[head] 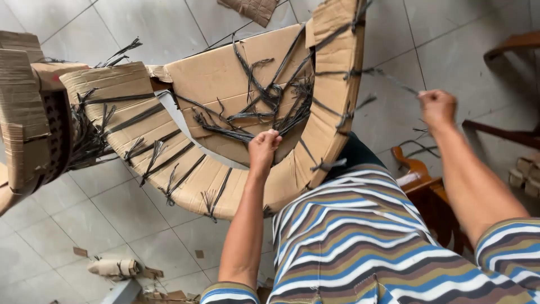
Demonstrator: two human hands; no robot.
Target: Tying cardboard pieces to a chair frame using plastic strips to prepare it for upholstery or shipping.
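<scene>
Head view: the curved cardboard frame (225, 141) rests against the person's striped lap, bound all over with black straps (264, 95). The left hand (263, 147) presses on the frame's inner edge, fingers curled tight around a strap there. The right hand (437, 108) is raised well to the right of the frame, fist closed, pinching a thin strap end (388, 76) stretched taut from the frame's outer rim. To do this well, I judge, the pull should run straight while the left hand braces the frame firmly.
</scene>
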